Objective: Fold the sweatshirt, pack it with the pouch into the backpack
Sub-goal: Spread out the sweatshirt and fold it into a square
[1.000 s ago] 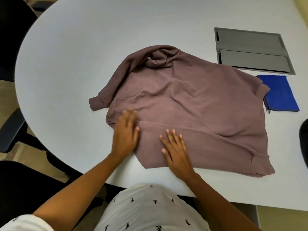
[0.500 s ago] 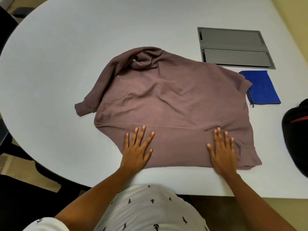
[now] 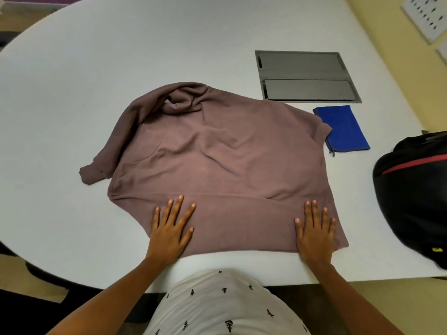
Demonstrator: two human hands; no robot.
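A mauve sweatshirt (image 3: 217, 160) lies spread on the white table (image 3: 72, 97), with one sleeve folded across its near edge and the other trailing off to the left. My left hand (image 3: 171, 228) presses flat on the folded sleeve near its left end, fingers spread. My right hand (image 3: 314, 233) lies flat on the sweatshirt's near right corner. A blue pouch (image 3: 343, 128) lies flat just past the sweatshirt's right shoulder. The black backpack (image 3: 411, 197) with a red stripe sits at the table's right edge.
A grey metal cable hatch (image 3: 306, 76) is set into the table behind the pouch. The table's near edge runs just under my wrists. A yellow wall with a socket plate (image 3: 428, 18) stands at the far right.
My hands slid apart along the folded sleeve, the right one to the near right corner. In the last half second they hardly moved. The view shifted, bringing the backpack into sight.
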